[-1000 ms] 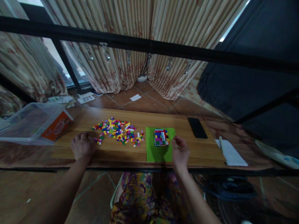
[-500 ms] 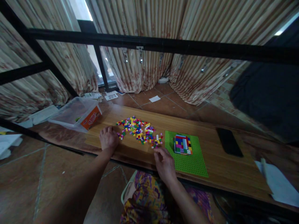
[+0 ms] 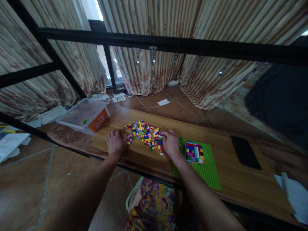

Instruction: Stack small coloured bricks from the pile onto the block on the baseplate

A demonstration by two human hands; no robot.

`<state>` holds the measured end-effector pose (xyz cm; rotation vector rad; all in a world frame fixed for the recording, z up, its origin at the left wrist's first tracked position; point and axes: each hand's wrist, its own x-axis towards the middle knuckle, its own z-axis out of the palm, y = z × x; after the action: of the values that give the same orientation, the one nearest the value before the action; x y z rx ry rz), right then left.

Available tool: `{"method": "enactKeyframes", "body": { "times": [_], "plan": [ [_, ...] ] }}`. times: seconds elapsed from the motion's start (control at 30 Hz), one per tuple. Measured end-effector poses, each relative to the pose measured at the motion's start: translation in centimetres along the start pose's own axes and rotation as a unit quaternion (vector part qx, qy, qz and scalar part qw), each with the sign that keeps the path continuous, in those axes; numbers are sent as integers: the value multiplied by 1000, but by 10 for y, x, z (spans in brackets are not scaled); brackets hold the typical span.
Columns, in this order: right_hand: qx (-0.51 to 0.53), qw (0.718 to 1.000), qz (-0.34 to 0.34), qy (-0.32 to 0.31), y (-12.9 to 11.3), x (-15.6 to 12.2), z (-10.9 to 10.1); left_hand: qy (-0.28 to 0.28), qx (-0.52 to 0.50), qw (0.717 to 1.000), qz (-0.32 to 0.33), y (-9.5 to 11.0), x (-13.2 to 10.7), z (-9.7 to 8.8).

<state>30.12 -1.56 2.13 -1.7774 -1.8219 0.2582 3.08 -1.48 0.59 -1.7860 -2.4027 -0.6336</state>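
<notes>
Reaching with the right hand (image 3: 170,141) to the right edge of the loose bricks (image 3: 144,133), near the centre of the frame, with fingers bent down onto the pieces. Cannot tell whether pinching a brick or only touching the pile, with the fingertips too small and partly hidden.

Resting the left hand (image 3: 116,141) at the left edge of the same pile, left of centre, back upward and fingers loosely curled on the wooden board (image 3: 221,144). Cannot tell whether covering anything beneath the palm. Leaving the bricks spread between both hands in a ragged heap of red, yellow, blue, green, white and pink.

Crossing the left part of the green baseplate (image 3: 209,170) with the right forearm, at lower right of centre. Carrying the squarish brick build (image 3: 194,152) on the upper part of that baseplate, just right of the forearm, with red along its far side and a pale strip near its middle.

Showing a black phone (image 3: 245,152) flat on the board farther right, apart from the baseplate, and white paper (image 3: 298,199) at the lower right edge. Showing also a clear plastic tub (image 3: 72,123) with an orange label (image 3: 98,120) at centre left. Facing striped curtains (image 3: 163,61) behind a black bar (image 3: 168,38) across the top.
</notes>
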Motion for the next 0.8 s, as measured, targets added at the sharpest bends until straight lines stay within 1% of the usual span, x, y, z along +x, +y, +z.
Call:
{"method": "enactKeyframes", "body": {
  "times": [0.13,0.23,0.33,0.4,0.5,0.67,0.8],
  "plan": [
    [-19,1000,-5,-15,-2,23,3,-10,5,1000,-3,3,0,-3],
    [-43,997,-9,-66,-10,41,6,-14,5,1000,-7,5,-1,-5],
    [-76,990,-8,-118,-18,51,11,-20,-1,1000,-10,6,-1,-6],
    [-90,987,-1,-130,-22,52,14,-22,0,1000,-11,7,-1,-7],
    [-95,988,14,-124,-26,46,15,-25,3,1000,-13,8,-2,-9],
    [-85,987,36,-134,-34,33,10,-31,11,999,-8,9,-2,-10],
    [-98,984,58,-134,-42,26,7,-33,14,999,-8,7,0,-9]
  ]
}}
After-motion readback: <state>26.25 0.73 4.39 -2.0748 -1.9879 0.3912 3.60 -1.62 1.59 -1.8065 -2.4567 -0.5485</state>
